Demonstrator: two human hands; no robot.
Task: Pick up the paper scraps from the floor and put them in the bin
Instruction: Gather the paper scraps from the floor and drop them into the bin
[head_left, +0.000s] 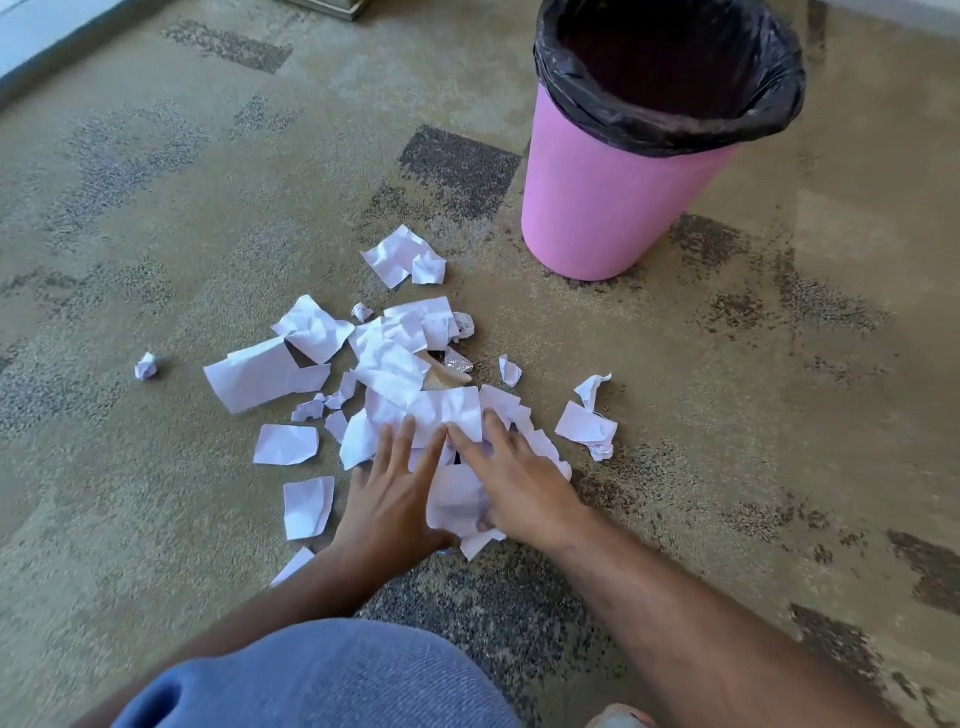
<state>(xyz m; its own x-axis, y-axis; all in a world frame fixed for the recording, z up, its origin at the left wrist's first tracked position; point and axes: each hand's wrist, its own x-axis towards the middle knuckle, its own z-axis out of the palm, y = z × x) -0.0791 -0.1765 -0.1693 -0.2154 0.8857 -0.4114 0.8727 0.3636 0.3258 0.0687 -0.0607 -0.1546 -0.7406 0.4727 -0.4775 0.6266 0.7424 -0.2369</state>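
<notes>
Several white paper scraps (395, 374) lie scattered on the carpet in the middle of the view. My left hand (392, 493) and my right hand (519, 483) rest side by side on the near edge of the pile, fingers spread, pressing against a bunch of scraps (457, 493) between them. Neither hand has lifted anything. The pink bin (613, 208), lined with a black bag (670, 114), stands upright beyond the pile to the right, its mouth open.
One small crumpled scrap (147, 366) lies apart at the left. More scraps (589, 423) sit right of the pile. My knee in blue denim (322, 675) is at the bottom. A wall edge (31, 62) runs at the top left.
</notes>
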